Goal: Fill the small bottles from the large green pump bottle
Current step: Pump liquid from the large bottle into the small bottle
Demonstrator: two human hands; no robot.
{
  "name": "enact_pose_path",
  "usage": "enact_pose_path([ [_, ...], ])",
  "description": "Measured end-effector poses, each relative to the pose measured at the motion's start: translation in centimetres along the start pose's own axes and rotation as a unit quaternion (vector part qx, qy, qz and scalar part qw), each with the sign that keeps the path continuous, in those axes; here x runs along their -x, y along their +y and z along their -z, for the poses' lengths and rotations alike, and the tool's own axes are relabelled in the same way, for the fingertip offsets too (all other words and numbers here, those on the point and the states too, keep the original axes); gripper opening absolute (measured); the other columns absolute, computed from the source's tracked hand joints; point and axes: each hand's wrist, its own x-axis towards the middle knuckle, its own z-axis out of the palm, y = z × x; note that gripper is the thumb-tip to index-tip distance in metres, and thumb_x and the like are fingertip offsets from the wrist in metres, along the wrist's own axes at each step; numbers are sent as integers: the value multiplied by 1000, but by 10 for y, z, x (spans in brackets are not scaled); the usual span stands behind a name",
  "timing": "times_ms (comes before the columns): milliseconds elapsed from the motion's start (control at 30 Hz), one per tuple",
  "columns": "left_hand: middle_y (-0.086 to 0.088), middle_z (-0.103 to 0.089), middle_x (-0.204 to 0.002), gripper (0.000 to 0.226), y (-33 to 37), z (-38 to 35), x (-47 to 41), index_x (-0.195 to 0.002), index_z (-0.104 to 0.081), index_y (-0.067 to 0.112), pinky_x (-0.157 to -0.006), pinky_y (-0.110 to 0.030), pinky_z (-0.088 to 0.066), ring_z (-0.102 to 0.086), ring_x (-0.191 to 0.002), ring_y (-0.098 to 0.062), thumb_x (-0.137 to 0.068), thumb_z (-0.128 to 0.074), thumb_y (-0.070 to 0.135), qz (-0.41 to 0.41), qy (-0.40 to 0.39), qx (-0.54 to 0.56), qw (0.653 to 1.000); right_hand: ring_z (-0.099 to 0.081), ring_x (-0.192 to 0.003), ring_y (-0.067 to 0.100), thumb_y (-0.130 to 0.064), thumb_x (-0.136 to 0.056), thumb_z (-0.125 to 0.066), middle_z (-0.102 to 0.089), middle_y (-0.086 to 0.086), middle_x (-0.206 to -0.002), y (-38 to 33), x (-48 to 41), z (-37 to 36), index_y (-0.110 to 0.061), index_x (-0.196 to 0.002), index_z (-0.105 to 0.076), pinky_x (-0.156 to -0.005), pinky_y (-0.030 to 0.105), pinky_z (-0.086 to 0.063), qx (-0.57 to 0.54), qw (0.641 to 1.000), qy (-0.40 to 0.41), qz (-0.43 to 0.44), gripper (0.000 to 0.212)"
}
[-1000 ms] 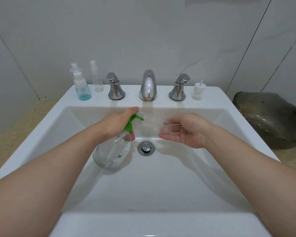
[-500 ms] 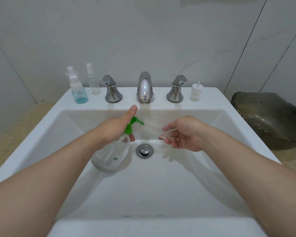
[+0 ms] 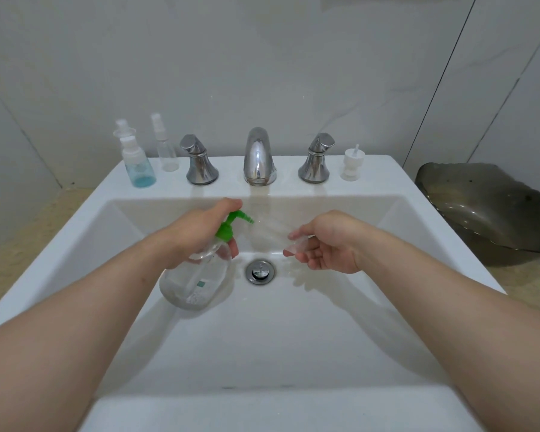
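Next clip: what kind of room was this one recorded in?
Most likely a bathroom: a white rectangular ceramic sink with a chrome spout at its back, a chrome drain stopper in the basin, and a pale tiled wall behind.

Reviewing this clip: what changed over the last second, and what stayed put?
The left hand lifted its forefinger off the green pump head, still gripping the pump bottle. The right hand curled its fingers a little tighter round the small clear bottle. Unchanged: that bottle stays tilted at the nozzle, over the sink; the ledge bottles untouched.
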Motion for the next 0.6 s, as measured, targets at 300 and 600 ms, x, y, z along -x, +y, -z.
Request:
enact_pose_path([
  [300,-7,-70,-62,78,-1,0,-2,-75,-76,2,-62,-30,-36,-48,-38,-10,-96,-35,65,-1,1,25,1000,-58,-48,18,-4,-102,-46,-75,25,-100,3,-3,-2,-6,-106,-61,-52,27,-42,11,1000,-4,5,16],
  [600,-3,-66,-57,68,6,0,6,-76,-75,6,-53,-28,-30,-41,-38,-10,-99,-34,56,5,8,-7,1000,-59,-49,19,-3,-102,-46,-74,28,-106,4,-4,-4,-4,-109,-61,-53,28,-43,17,1000,-5,12,17],
])
